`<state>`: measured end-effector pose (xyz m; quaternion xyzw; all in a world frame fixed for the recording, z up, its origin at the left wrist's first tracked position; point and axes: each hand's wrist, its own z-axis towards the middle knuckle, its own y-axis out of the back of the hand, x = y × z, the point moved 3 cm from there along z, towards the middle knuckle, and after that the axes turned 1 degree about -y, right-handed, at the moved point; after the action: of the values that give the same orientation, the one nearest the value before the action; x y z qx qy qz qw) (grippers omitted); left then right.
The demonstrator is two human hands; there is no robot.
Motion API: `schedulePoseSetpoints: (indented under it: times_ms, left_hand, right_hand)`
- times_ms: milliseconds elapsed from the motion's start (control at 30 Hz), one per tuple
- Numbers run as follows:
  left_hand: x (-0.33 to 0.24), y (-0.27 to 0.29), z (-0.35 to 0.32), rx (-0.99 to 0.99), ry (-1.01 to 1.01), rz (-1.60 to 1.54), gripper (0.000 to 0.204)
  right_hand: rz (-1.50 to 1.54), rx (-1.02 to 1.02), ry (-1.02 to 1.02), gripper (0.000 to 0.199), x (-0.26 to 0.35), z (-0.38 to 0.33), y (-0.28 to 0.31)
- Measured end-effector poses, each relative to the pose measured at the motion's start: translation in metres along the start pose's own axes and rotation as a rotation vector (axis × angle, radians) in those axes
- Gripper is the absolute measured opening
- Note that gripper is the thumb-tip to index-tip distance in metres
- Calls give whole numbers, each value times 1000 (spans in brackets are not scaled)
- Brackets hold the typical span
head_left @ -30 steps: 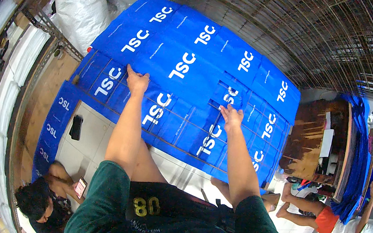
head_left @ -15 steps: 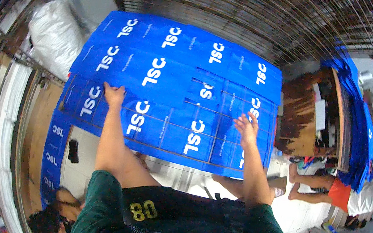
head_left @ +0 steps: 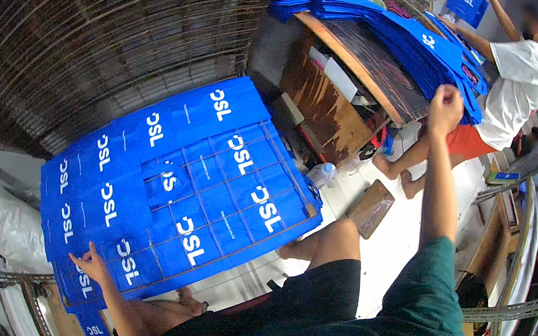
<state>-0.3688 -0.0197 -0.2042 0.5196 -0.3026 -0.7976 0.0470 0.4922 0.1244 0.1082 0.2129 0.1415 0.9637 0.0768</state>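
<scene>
The left hand (head_left: 89,261), thumb and index finger spread, is at the blue printed sheets (head_left: 123,178), perhaps to steady their near-left edge; these lie edge to edge, seemingly so their white prints stay uncovered, partly above a wire grid (head_left: 286,165). The right hand (head_left: 446,112) curls beside a blue pile (head_left: 397,38); whether it pinches anything cannot be told. That pile overlies a worn wooden tabletop (head_left: 351,65), near a co-worker in a white shirt (head_left: 518,86). Wire racks (head_left: 128,45) rise behind; pale tiles cover the floor (head_left: 383,263).
</scene>
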Motion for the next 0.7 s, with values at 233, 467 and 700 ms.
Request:
schedulePoseSetpoints:
  times_ms: [233, 467, 700]
  left_hand:
    - [-34, 54, -90, 202, -133, -28, 70]
    - [-35, 93, -116, 192, -149, 7, 63]
    - [-133, 72, -152, 246, -205, -5, 60]
  right_hand:
    - [-434, 260, -124, 31, -105, 128, -36]
    - [-571, 589, 113, 30, -174, 163, -111]
    - [-518, 521, 155, 38, -160, 154, -109]
